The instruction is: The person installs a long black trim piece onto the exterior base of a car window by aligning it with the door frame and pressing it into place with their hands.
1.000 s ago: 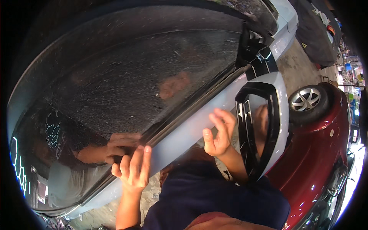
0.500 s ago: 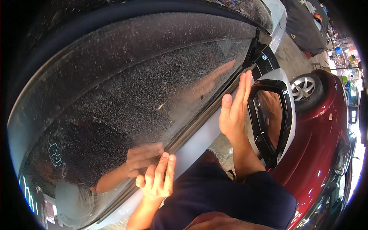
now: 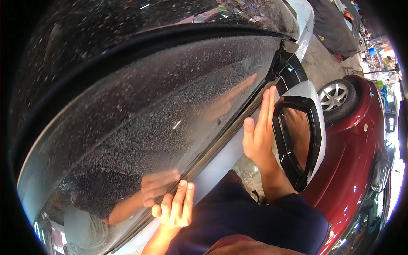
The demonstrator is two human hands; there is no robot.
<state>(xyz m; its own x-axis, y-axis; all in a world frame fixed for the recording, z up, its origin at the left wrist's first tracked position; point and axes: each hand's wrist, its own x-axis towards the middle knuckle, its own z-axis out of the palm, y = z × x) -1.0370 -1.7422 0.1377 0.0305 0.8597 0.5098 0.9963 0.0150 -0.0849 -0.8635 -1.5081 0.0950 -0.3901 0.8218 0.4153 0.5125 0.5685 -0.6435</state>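
Observation:
A dark trim strip (image 3: 212, 151) runs along the lower edge of a dusty side window (image 3: 148, 127) on a pale car door (image 3: 221, 161). My left hand (image 3: 175, 208) touches the strip with its fingertips, its fingers stretched out and holding nothing. Farther forward, my right hand (image 3: 260, 138) lies along the strip with straight fingers and its thumb apart. Its fingertips reach the strip's front end, beside the side mirror (image 3: 299, 136) and below the black corner piece (image 3: 289, 70). Both hands are mirrored in the glass.
The mirror juts out just right of my right hand. Behind it stands a dark red car (image 3: 340, 165) with a silver wheel (image 3: 333, 97). A dark cover (image 3: 335, 29) drapes over something at the far right. The pale car's dusty windshield (image 3: 127, 21) curves across the top.
The view has shifted, so the window sits lower and more of the glass above it shows. Both hands keep roughly the same places on the strip.

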